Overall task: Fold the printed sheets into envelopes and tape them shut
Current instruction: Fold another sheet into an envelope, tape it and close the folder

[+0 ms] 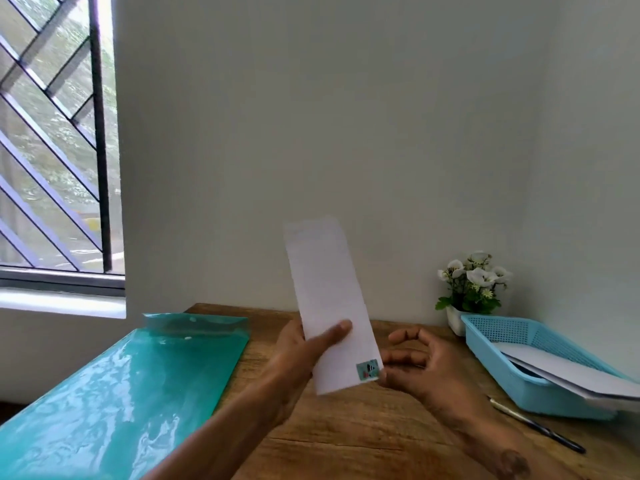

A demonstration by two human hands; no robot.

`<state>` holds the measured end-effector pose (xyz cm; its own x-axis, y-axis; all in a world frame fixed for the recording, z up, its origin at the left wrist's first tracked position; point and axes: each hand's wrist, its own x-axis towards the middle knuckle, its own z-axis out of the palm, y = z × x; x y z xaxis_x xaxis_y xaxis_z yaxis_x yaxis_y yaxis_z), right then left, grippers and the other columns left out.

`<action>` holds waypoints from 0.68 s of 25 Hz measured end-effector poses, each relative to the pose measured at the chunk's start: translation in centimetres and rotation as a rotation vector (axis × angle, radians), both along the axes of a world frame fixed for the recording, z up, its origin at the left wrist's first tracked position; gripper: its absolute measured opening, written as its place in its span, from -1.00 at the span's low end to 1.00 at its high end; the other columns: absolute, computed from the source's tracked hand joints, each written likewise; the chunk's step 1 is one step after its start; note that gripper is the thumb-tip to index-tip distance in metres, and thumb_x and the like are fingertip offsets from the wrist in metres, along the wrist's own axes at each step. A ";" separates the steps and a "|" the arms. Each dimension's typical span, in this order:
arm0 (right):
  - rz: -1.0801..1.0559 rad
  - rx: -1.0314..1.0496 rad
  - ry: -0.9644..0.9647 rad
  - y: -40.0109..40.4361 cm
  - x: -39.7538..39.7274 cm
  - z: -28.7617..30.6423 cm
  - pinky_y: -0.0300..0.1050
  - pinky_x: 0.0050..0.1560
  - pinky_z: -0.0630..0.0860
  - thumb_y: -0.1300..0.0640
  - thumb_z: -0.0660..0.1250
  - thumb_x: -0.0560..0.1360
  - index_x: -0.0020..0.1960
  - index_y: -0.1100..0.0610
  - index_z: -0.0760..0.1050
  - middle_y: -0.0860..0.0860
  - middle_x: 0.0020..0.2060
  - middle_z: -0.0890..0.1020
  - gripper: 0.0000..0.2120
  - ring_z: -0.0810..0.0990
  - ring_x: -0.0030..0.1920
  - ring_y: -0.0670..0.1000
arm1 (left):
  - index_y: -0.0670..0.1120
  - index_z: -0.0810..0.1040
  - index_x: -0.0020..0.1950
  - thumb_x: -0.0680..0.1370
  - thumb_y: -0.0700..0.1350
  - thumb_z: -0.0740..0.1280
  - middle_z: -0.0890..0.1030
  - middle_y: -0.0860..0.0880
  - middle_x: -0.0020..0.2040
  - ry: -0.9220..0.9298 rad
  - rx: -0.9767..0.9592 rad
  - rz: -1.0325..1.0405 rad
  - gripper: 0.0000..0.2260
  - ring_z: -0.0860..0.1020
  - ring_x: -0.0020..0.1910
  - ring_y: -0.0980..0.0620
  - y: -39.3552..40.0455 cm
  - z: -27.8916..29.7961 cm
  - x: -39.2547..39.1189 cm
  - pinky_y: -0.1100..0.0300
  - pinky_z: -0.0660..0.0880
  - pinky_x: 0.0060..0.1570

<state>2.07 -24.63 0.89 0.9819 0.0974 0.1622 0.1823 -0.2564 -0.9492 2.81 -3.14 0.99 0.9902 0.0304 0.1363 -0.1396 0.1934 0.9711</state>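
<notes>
- Head view: the left hand (304, 351) holds a long, narrow folded white paper envelope (329, 303) nearly upright above the grained brown wooden bench (363, 431), thumb pressed across its front and the fingers hidden behind it.
- A small square printed sticker in teal and black (367, 370) sits at the envelope's lower right corner.
- The right hand (415, 362) is just beside that corner, its fingers loosely curved and parted, gripping nothing; whether the thumb tip touches the paper I cannot tell.
- A glossy translucent green plastic folder (114, 403) lies flat on the left of the bench.
- On the right, a light blue perforated plastic tray (491, 344) holds flat white paper sheets (568, 372) that overhang its near rim.
- A slim dark pen (536, 426) lies on the wood near the tray.
- A small white pot of white flowers with green leaves (472, 285) stands in the corner behind the tray.
</notes>
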 end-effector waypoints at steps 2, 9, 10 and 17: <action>0.051 -0.075 0.017 0.0 -0.4 0.3 -0.09 -0.03 0.71 0.30 0.66 0.31 0.22 0.00 0.52 -0.02 -0.08 0.80 -0.42 0.78 -0.05 -0.06 | -0.04 0.53 0.34 0.61 -0.02 0.42 0.74 -0.10 0.13 -0.029 -0.037 0.101 -0.68 0.73 0.08 -0.15 1.1 1.7 0.7 -0.21 0.65 0.15; -0.096 -0.360 -0.633 2.7 -0.3 10.7 -0.12 0.08 0.69 0.06 0.58 0.45 0.26 0.01 0.59 -0.09 0.09 0.71 -0.60 0.70 0.03 -0.12 | 0.04 0.54 0.34 0.62 0.01 0.42 0.72 -0.04 0.15 -0.125 0.300 0.083 -0.70 0.74 0.06 -0.04 4.2 4.3 -1.3 -0.12 0.68 0.12; -0.098 -0.470 -0.740 3.2 0.3 12.7 -0.13 0.13 0.64 0.08 0.56 0.47 0.31 0.04 0.58 -0.05 0.15 0.70 -0.57 0.68 0.09 -0.07 | 0.04 0.55 0.32 0.61 0.01 0.43 0.73 -0.03 0.14 -0.140 0.320 0.066 -0.71 0.75 0.05 -0.03 4.3 4.2 -1.7 -0.11 0.69 0.11; -0.015 -0.937 -0.698 3.7 0.8 21.4 -0.05 0.05 0.69 0.15 0.50 0.48 0.11 0.08 0.70 0.00 -0.01 0.73 -0.80 0.71 -0.01 -0.02 | 0.02 0.55 0.33 0.62 0.05 0.41 0.72 0.03 0.14 -0.344 0.590 0.015 -0.70 0.74 0.02 0.06 2.9 6.4 -3.0 0.09 0.71 -0.01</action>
